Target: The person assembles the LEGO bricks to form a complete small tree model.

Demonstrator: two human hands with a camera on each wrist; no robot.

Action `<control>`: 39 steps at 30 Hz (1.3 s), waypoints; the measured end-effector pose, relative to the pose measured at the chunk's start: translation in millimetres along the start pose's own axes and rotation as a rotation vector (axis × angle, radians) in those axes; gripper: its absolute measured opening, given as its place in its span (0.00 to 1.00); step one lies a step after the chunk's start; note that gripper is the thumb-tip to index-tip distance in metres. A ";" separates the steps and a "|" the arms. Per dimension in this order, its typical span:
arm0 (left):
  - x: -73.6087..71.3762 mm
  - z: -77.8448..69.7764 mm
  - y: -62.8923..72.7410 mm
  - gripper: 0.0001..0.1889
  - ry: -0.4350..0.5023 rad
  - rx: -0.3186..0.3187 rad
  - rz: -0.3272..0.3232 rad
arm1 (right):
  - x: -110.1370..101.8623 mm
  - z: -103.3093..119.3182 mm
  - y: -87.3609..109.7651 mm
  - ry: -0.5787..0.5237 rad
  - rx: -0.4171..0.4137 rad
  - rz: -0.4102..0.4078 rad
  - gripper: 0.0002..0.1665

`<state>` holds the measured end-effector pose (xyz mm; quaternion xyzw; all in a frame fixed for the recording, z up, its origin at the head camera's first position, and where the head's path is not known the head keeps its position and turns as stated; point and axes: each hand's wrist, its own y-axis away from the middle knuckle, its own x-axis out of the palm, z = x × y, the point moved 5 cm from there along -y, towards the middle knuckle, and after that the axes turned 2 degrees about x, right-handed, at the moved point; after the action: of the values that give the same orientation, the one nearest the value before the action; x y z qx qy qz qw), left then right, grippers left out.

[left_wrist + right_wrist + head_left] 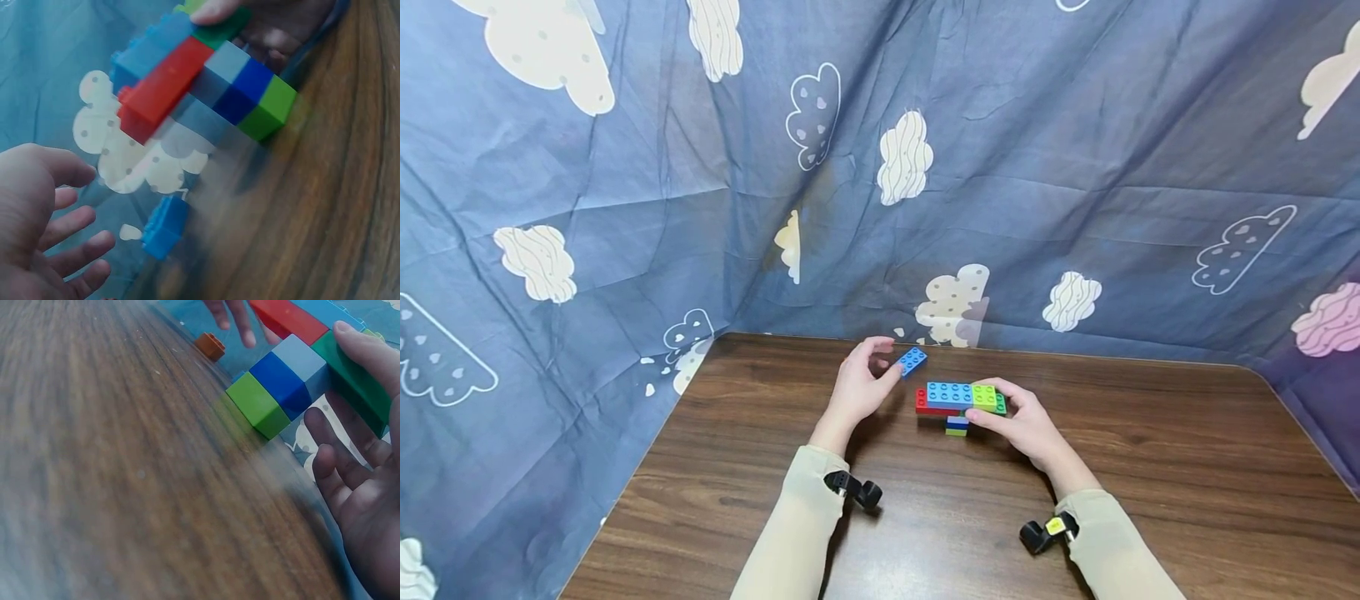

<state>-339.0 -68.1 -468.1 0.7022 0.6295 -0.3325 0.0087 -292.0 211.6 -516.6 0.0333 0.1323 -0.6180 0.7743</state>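
Observation:
A T-shaped stack of toy bricks [950, 396] is held by my right hand [1018, 421], thumb on its near side and fingers behind. Light blue and lime bricks top it, over a red brick [165, 90] and a green brick [353, 378]. Below them hangs a column of grey-blue, dark blue and lime bricks [278, 384]. My left hand [861, 387] has its fingers spread and loosely bent, holding nothing. Just beyond its thumb, a loose blue brick [913, 362] lies on the table; the left wrist view shows a gap between them.
An orange brick [210, 346] lies on the wooden table [737, 500], beside the left fingers in the right wrist view. A blue cloud-patterned cloth [1000, 208] hangs along the table's back and left edges.

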 end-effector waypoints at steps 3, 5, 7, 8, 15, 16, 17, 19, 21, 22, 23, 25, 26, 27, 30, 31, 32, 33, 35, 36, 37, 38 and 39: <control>5.3 6.8 0.3 0.24 -0.030 -0.007 0.004 | 0.9 -1.2 0.3 -0.009 0.004 0.004 0.26; 9.6 11.4 1.4 0.25 -0.049 -0.006 0.015 | 1.7 -1.4 0.6 -0.010 0.007 0.009 0.26; 14.6 16.2 2.2 0.28 -0.066 0.015 0.032 | 1.9 -1.2 0.9 -0.005 0.009 0.009 0.26; 17.4 18.8 2.4 0.29 -0.076 0.030 0.043 | 1.6 -1.1 0.9 -0.001 0.010 0.005 0.26; 33.2 38.4 3.6 0.30 -0.172 0.070 0.150 | -0.5 -0.7 0.0 0.006 0.009 0.006 0.27; 32.3 36.2 4.4 0.30 -0.174 0.039 0.171 | -0.3 -0.9 -0.3 0.006 0.009 0.009 0.27; 31.2 34.1 4.6 0.30 -0.170 0.008 0.184 | -0.2 -1.2 -0.5 0.005 0.011 0.009 0.27; 30.1 34.2 5.0 0.29 -0.160 -0.026 0.185 | -0.4 -1.9 -0.8 0.008 0.010 0.011 0.27; 28.3 34.0 4.9 0.26 -0.140 -0.051 0.167 | -0.7 -2.0 -0.9 0.010 0.008 0.012 0.27; 27.2 33.7 4.9 0.25 -0.134 -0.059 0.153 | -0.8 -2.1 -0.9 0.011 0.008 0.012 0.27; 26.2 33.6 5.0 0.23 -0.130 -0.067 0.139 | -0.8 -2.0 -1.0 0.013 0.008 0.011 0.27; 24.4 33.5 5.0 0.19 -0.128 -0.082 0.119 | -0.8 -1.6 -1.0 0.017 0.009 0.011 0.27; 23.8 33.7 4.7 0.18 -0.132 -0.086 0.111 | -0.8 -1.5 -1.0 0.019 0.011 0.010 0.27; 23.2 33.5 4.8 0.17 -0.138 -0.087 0.104 | -0.9 -1.5 -1.0 0.020 0.014 0.007 0.27; 23.1 38.4 4.1 0.15 -0.160 -0.066 0.082 | -1.4 -1.9 -1.2 0.026 0.017 0.003 0.27; 23.8 42.1 3.5 0.15 -0.170 -0.046 0.069 | -1.4 -1.9 -1.1 0.026 0.017 0.002 0.26; 23.4 42.2 3.1 0.15 -0.174 -0.038 0.062 | -1.5 -1.7 -1.0 0.024 0.017 0.001 0.26; 22.9 42.1 2.9 0.15 -0.177 -0.031 0.057 | -1.5 -1.5 -0.9 0.022 0.016 0.002 0.26; 23.0 41.9 2.9 0.17 -0.187 -0.031 0.065 | -1.2 -1.1 -0.7 0.020 0.013 0.007 0.26; 23.4 41.1 2.9 0.18 -0.193 -0.029 0.079 | -1.0 -1.1 -0.7 0.018 0.014 0.007 0.26; 22.7 36.8 3.1 0.19 -0.195 -0.040 0.099 | -0.8 -0.7 -0.4 0.015 0.013 0.009 0.26; 22.4 32.9 3.5 0.20 -0.198 -0.054 0.123 | -0.6 -0.7 -0.3 0.010 0.014 0.009 0.26; 23.3 32.9 3.7 0.21 -0.206 -0.058 0.142 | -0.4 -0.7 -0.3 0.007 0.016 0.009 0.27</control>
<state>-351.0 -62.6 -506.4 0.7065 0.5833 -0.3831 0.1173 -292.5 212.1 -517.1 0.0422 0.1301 -0.6152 0.7764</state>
